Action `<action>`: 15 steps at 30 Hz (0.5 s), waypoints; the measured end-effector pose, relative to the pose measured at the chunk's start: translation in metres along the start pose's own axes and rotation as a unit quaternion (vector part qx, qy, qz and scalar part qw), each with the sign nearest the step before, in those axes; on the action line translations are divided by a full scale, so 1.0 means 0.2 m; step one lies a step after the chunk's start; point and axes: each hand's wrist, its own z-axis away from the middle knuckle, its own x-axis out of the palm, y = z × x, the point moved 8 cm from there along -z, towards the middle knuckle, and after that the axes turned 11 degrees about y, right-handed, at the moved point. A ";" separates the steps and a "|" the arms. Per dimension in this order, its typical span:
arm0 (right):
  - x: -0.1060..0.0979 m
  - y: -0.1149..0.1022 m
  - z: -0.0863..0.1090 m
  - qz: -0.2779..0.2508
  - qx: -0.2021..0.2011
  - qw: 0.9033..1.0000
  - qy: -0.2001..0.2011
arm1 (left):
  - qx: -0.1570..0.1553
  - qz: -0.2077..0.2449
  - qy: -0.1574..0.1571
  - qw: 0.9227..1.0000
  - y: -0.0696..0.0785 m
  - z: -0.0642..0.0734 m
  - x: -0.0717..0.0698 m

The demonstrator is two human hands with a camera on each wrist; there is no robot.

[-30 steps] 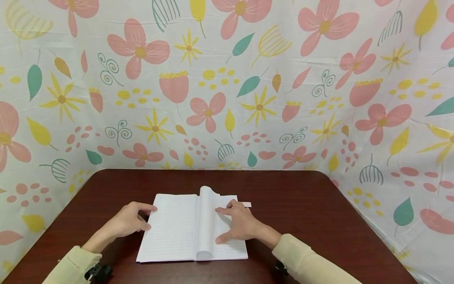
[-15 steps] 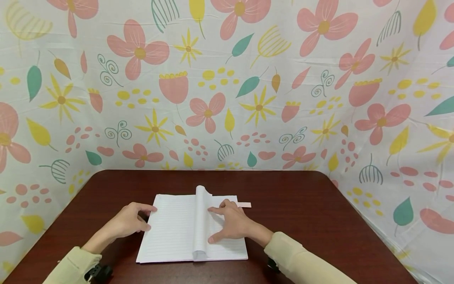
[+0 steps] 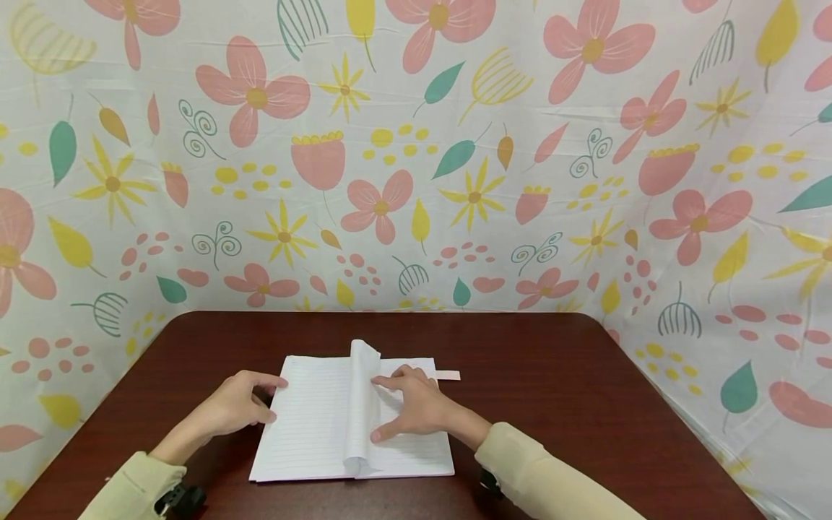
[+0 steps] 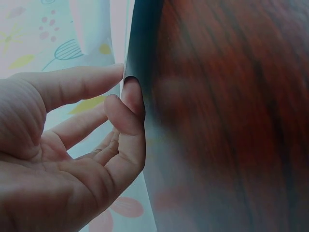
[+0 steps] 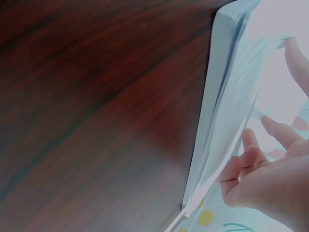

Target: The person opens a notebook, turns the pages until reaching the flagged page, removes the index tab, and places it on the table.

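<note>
An open notebook [image 3: 312,419] with lined white pages lies on the table. One leaf [image 3: 360,412] stands up curled in a roll near its middle. At the left edge, my left hand [image 3: 237,404] pinches the notebook; in the left wrist view, the thumb and a finger of the left hand [image 4: 87,135] meet at the thin edge. Over the right page is my right hand [image 3: 419,404], thumb and forefinger spread and extended against the curled leaf. In the right wrist view, the right hand [image 5: 275,169] shows its other fingers bent over the page beside the thick page block.
A pale paper strip [image 3: 448,375] sticks out from the notebook's right edge. Beneath lies a dark reddish-brown table [image 3: 552,390] with rounded far corners. Behind and beside it hangs a flower-print cloth [image 3: 403,217].
My right hand has slid leftward over the right page, and the curled leaf has moved left with it. My left hand has stayed at the left edge.
</note>
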 end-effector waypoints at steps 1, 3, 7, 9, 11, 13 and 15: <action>0.00 0.00 0.00 -0.002 0.001 1.000 0.001 | 0.001 0.000 0.000 1.000 0.00 0.00 0.00; 0.00 -0.01 -0.01 -0.007 -0.001 1.000 0.003 | 0.003 0.000 0.000 1.000 0.00 0.00 0.00; 0.00 -0.02 -0.03 -0.019 -0.007 1.000 0.008 | 0.002 0.003 0.000 1.000 0.00 0.00 0.00; 0.01 -0.03 -0.03 -0.028 -0.008 1.000 0.009 | 0.002 0.004 -0.001 1.000 0.00 0.00 0.00; 0.01 -0.03 -0.04 -0.040 -0.008 0.999 0.011 | 0.002 0.004 0.000 1.000 0.00 0.00 0.00; 0.01 -0.03 -0.04 -0.050 -0.007 0.999 0.013 | 0.001 0.003 0.000 1.000 0.00 0.00 0.00; 0.01 -0.03 -0.04 -0.059 -0.006 0.998 0.015 | -0.001 0.003 0.000 1.000 0.00 0.00 0.00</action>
